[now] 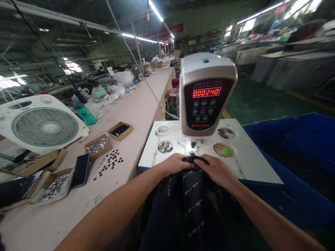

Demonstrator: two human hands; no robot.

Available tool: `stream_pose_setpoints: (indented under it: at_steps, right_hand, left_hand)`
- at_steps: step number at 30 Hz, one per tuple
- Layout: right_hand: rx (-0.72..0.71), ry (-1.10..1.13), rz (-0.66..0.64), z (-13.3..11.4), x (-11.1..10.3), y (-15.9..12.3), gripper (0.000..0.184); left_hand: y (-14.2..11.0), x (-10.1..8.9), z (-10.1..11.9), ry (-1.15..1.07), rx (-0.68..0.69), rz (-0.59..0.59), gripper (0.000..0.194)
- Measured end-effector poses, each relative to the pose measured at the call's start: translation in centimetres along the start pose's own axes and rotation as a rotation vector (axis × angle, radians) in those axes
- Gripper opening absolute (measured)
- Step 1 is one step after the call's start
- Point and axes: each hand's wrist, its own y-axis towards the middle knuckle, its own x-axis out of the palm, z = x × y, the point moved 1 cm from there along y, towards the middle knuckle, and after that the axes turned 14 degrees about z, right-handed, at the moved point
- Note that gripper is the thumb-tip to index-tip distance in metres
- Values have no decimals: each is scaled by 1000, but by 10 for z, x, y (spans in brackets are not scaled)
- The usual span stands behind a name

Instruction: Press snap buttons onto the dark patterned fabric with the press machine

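Observation:
Both hands grip the edge of a dark garment (pixel 193 195) with rows of small white lettering; its lower part hangs down over my lap. My left hand (pixel 176 164) pinches the edge from the left, and my right hand (pixel 215 168) pinches it from the right, thumb on top. The gathered edge lies just in front of the die of a white and bronze snap-fastening machine (pixel 206 69). Its red display reads 000240. What the fingertips press underneath is hidden.
The machine's white table (pixel 251 167) has round wells, one with brass-coloured rings (pixel 222 150). On the long bench at left are boxes of metal fasteners (pixel 98 145), loose black caps (pixel 111 161), a phone (pixel 80 170) and a box fan (pixel 44 125). A blue bin (pixel 295 139) stands at right.

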Motion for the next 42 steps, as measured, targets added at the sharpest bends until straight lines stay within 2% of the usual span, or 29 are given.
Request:
stream_pose_setpoints:
  at_steps: [3, 7, 16, 34, 42]
  right_hand:
    - [7, -6, 43, 5, 2, 31, 33]
    - [4, -19, 54, 11, 5, 47, 33]
    - [-2, -86, 133, 18, 14, 56, 29]
    - [-47, -86, 146, 19, 16, 67, 29]
    - [-48, -48, 72, 23, 11, 67, 34]
  left_hand:
    - [29, -7, 6, 64, 46, 65, 32]
    - [46, -9, 8, 117, 90, 92, 28]
    - [56, -8, 4, 220, 156, 216, 23]
    - [64, -9, 3, 44, 7, 193, 26]
    - [64, -9, 5, 5, -22, 192, 23]
